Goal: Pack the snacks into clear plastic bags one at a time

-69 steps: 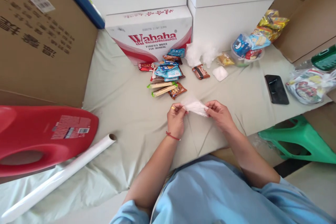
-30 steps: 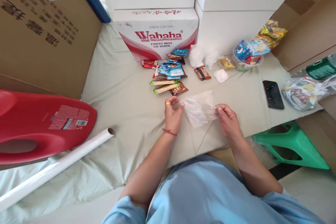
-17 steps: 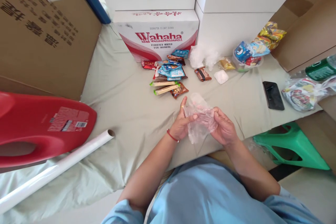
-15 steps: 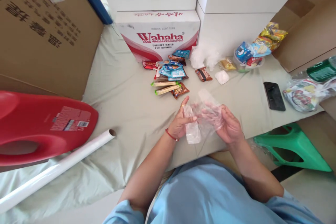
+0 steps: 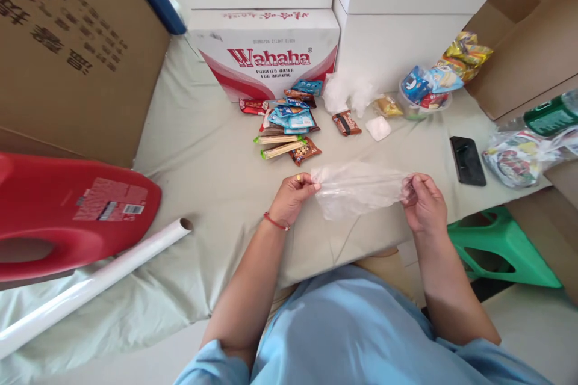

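Observation:
A clear plastic bag [image 5: 356, 189] is stretched out sideways between my two hands, above the front part of the cloth-covered table [image 5: 217, 180]. My left hand [image 5: 292, 195] pinches its left end between thumb and fingers. At the other end, my right hand [image 5: 424, 201] is closed on the gathered plastic. Just beyond the bag lies a pile of small snack packets [image 5: 291, 117], with two green-ended stick packs [image 5: 282, 147] at its near side. A brown packet [image 5: 347, 123] and a small white square packet [image 5: 378, 128] lie to the right of the pile.
A Wahaha carton [image 5: 271, 54] stands behind the pile, beside crumpled white plastic [image 5: 347, 93]. Farther right are a tub of snacks [image 5: 424, 96], a black phone [image 5: 468, 160] and a green stool [image 5: 510, 252]. A red jug [image 5: 90, 216] and white roll [image 5: 99, 283] lie left.
My hands have moved apart, the left one leftward and the right one rightward. The plastic bag, bunched and partly folded before, is now pulled out long between them.

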Action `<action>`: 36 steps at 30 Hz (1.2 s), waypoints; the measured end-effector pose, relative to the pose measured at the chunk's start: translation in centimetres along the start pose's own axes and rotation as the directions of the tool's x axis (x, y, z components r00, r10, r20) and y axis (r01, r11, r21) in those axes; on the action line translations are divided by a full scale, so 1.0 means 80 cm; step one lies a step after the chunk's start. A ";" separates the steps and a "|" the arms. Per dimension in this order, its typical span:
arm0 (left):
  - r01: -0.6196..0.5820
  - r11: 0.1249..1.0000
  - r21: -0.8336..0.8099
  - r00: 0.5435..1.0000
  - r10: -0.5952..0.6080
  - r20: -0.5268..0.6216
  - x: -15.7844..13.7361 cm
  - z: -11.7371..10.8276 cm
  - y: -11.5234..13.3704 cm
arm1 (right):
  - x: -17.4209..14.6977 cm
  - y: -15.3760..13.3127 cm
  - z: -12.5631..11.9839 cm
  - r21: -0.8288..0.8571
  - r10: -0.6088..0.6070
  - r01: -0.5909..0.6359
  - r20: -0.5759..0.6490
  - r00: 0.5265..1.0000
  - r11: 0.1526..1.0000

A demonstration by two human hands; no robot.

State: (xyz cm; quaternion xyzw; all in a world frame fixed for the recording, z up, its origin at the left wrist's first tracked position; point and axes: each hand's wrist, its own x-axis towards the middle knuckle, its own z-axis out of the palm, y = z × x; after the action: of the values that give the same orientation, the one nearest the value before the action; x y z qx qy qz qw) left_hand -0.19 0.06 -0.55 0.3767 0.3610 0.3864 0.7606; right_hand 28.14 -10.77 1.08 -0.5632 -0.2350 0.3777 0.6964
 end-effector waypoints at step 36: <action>-0.118 0.896 0.428 0.770 -0.189 0.609 -0.003 -0.006 0.000 | 0.064 -0.066 0.020 -0.161 -0.226 0.254 0.176 0.958 0.954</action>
State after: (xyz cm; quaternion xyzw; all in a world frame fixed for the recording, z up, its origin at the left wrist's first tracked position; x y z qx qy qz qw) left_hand -0.75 -0.01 -0.68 0.6404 0.1673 0.1288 0.7385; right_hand 31.41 -6.19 6.05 -0.5603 -0.3889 0.3097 0.6625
